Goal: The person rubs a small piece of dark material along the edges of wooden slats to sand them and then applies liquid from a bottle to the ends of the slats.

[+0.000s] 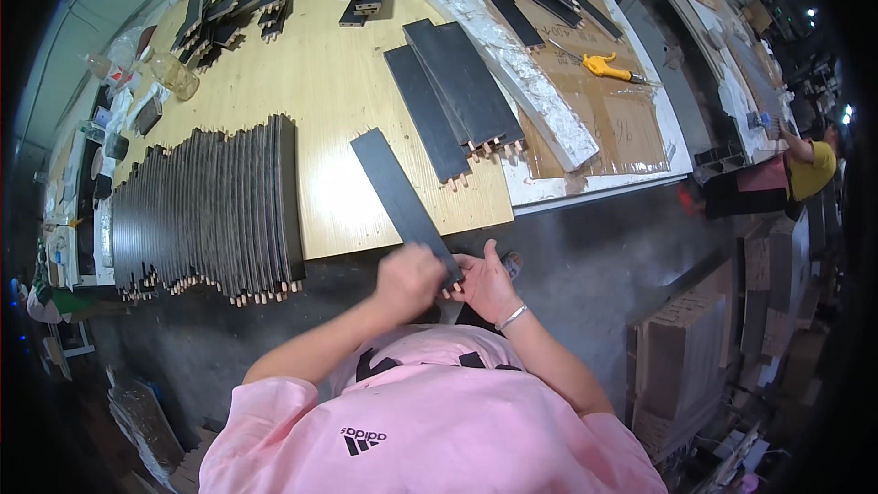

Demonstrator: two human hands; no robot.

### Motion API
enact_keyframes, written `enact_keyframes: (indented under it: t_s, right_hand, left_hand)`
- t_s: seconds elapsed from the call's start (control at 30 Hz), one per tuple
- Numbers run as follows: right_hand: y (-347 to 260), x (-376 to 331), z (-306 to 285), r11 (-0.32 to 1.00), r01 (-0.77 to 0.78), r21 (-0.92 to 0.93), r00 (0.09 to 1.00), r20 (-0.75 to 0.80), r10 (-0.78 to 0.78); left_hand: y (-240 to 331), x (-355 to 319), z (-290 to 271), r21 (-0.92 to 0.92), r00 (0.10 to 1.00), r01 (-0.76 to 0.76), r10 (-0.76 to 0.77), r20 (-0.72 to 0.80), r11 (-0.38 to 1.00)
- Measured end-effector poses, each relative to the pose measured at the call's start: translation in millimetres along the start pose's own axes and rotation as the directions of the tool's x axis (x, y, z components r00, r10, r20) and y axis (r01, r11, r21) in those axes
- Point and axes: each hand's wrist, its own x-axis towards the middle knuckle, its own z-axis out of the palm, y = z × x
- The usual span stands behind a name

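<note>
One slat [400, 194] is ending between the curled left hand [412, 280], grip unclear, and spread right hand [487, 285], looking black, pegged.

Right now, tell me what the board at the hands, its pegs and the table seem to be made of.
Board: possibly wood or fibreboard, with a smooth, even black finish; its core is hidden. Pegs: likely bare wood, going by their pale tan colour. Table: wood or wood-look sheet, slightly glossy; pale yellow with soft glare.
</note>
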Motion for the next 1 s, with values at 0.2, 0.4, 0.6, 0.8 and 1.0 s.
enact_keyframes:
  t_s: [0.2,0.4,0.6,0.8,1.0]
  right_hand:
    - [-15,2,25,0.986,-0.029,-0.167,0.979,-0.206,-0.006]
    - [-18,8,29,0.928,-0.054,-0.369,0.986,-0.165,-0.009]
    - [-21,16,38,0.949,-0.092,-0.302,0.974,-0.227,0.023]
    - [-22,23,74,0.662,-0.033,-0.748,0.963,-0.201,-0.18]
    - [7,63,119,0.724,0.079,-0.686,0.984,-0.064,-0.169]
  left_hand:
    - [27,-28,-18,-0.231,0.993,0.112,-0.103,0.049,0.966]
    - [-2,-9,-31,-0.046,0.965,0.236,-0.24,-0.109,0.971]
    - [24,-36,-11,-0.098,0.984,-0.08,0.094,0.151,0.992]
    - [25,-47,-59,-0.148,0.985,0.157,-0.166,-0.056,0.977]
    - [11,-48,-89,-0.288,0.803,0.4,-0.485,-0.348,0.87]
